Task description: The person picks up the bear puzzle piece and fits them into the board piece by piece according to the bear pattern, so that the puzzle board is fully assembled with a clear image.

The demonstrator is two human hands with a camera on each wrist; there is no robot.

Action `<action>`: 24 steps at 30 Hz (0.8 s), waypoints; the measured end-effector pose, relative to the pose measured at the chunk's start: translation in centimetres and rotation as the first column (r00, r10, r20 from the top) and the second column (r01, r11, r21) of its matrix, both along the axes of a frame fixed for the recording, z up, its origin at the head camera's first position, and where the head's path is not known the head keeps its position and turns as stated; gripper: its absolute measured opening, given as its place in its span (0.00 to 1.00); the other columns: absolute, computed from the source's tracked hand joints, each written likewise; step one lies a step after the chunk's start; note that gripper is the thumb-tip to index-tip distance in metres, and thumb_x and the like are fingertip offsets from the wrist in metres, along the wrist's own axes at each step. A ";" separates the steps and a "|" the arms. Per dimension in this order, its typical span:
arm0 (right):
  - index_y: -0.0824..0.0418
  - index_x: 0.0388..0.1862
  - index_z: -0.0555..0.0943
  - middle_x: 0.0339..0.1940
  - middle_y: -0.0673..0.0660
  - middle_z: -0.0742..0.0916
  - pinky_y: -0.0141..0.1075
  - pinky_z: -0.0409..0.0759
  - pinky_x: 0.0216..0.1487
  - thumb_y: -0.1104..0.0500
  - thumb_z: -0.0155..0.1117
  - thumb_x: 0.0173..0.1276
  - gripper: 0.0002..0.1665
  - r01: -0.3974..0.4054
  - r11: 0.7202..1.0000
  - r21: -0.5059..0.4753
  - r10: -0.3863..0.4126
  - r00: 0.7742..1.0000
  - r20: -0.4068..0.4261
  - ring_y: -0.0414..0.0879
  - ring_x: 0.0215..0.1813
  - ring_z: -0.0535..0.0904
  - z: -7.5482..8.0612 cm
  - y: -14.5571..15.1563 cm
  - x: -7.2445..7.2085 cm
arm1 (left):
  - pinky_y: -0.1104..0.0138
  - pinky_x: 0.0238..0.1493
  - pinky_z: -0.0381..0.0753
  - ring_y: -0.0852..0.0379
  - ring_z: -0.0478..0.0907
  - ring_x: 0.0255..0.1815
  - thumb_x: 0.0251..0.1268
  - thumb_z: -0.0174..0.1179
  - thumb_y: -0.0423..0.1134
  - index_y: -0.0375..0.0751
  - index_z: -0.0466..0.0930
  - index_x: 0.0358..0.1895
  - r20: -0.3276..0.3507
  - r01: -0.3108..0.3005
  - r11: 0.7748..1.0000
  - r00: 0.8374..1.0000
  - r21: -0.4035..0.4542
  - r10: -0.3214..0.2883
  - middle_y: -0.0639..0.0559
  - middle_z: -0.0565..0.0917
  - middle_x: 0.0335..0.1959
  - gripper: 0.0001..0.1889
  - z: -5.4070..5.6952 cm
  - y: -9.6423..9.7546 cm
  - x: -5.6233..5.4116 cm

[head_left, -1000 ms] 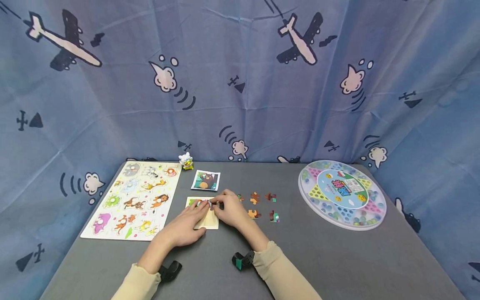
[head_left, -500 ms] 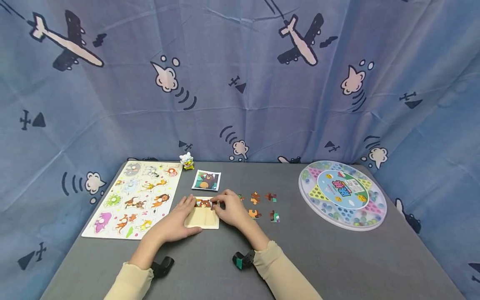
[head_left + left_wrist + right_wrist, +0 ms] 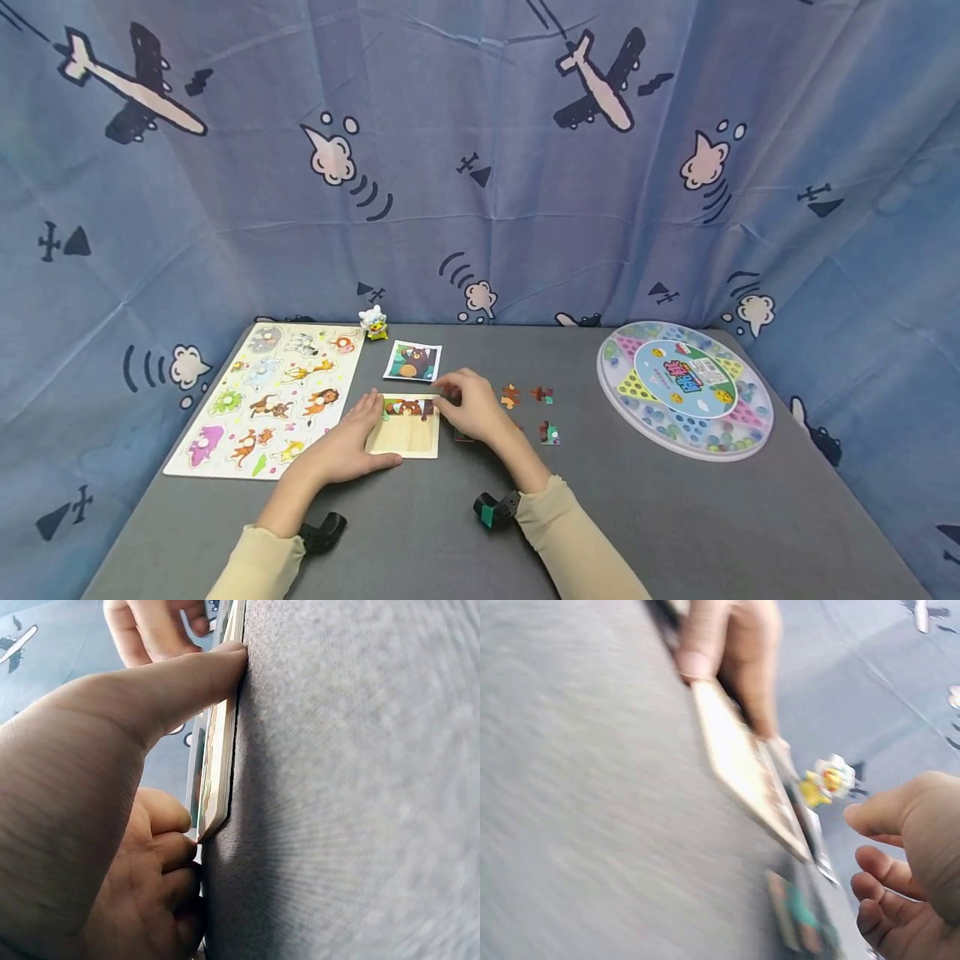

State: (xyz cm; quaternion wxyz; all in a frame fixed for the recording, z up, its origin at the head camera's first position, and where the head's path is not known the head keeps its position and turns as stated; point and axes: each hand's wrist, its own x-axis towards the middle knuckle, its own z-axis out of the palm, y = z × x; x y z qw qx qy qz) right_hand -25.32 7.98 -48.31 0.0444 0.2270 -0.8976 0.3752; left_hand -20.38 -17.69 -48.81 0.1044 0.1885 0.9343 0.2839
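A small wooden puzzle tray (image 3: 403, 439) lies on the grey table, with bear-picture pieces (image 3: 408, 407) across its far part and bare wood nearer the person. My left hand (image 3: 337, 450) holds its left side, thumb at the near edge; bent fingers (image 3: 174, 851) reach the tray's edge in the left wrist view. Just right of the tray, my right hand (image 3: 476, 408) hovers with loosely bent fingers (image 3: 885, 870) and nothing between them. Loose jigsaw pieces (image 3: 510, 395) lie beyond it, some hidden beneath the hand. One blurred piece (image 3: 791, 911) shows below the hand in the right wrist view.
Behind the tray lies a bear picture card (image 3: 413, 362). A large animal puzzle board (image 3: 277, 392) is at left, with a small white-and-yellow figurine (image 3: 373, 322) by its far corner. A round marble game board (image 3: 684, 390) lies at right. A blue curtain (image 3: 480, 167) hangs behind.
My left hand has drawn back left off the tray's top to its left side, uncovering the pieces. My right hand has let go at the tray's right edge and shifted right.
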 end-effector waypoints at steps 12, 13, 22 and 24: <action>0.64 0.59 0.88 0.51 0.60 0.89 0.52 0.84 0.57 0.60 0.73 0.73 0.18 0.070 0.997 -0.023 -0.070 0.998 -0.008 0.56 0.53 0.84 -0.1 5.9 -2.1 | 0.39 0.85 0.49 0.30 0.44 0.87 0.66 0.71 0.59 0.19 0.51 0.81 -0.002 0.010 1.000 1.000 -0.029 -0.010 0.26 0.46 0.86 0.58 0.0 0.0 0.0; 0.64 0.59 0.88 0.51 0.60 0.89 0.52 0.84 0.57 0.60 0.73 0.72 0.18 0.058 0.998 -0.021 -0.058 0.998 -0.007 0.55 0.52 0.84 -0.3 6.3 -2.3 | 0.39 0.85 0.48 0.30 0.44 0.87 0.66 0.71 0.59 0.19 0.51 0.81 -0.001 0.011 1.000 1.000 -0.029 -0.011 0.26 0.46 0.85 0.58 0.0 0.0 0.0; 0.62 0.54 0.90 0.49 0.57 0.89 0.46 0.83 0.54 0.58 0.80 0.66 0.19 -0.010 1.000 0.009 0.010 1.000 0.005 0.51 0.50 0.83 -1.4 7.2 -2.7 | 0.40 0.85 0.48 0.30 0.44 0.87 0.66 0.71 0.60 0.19 0.53 0.81 0.003 0.003 1.000 1.000 -0.024 -0.003 0.27 0.47 0.86 0.57 0.4 0.1 0.2; 0.61 0.54 0.90 0.49 0.56 0.89 0.45 0.83 0.53 0.57 0.81 0.65 0.20 -0.022 0.999 0.028 0.022 1.000 -0.009 0.51 0.50 0.83 -1.7 7.4 -2.9 | 0.40 0.85 0.48 0.30 0.43 0.87 0.66 0.71 0.60 0.19 0.53 0.81 0.001 0.003 1.000 1.000 -0.024 -0.002 0.27 0.47 0.86 0.57 0.4 0.1 0.2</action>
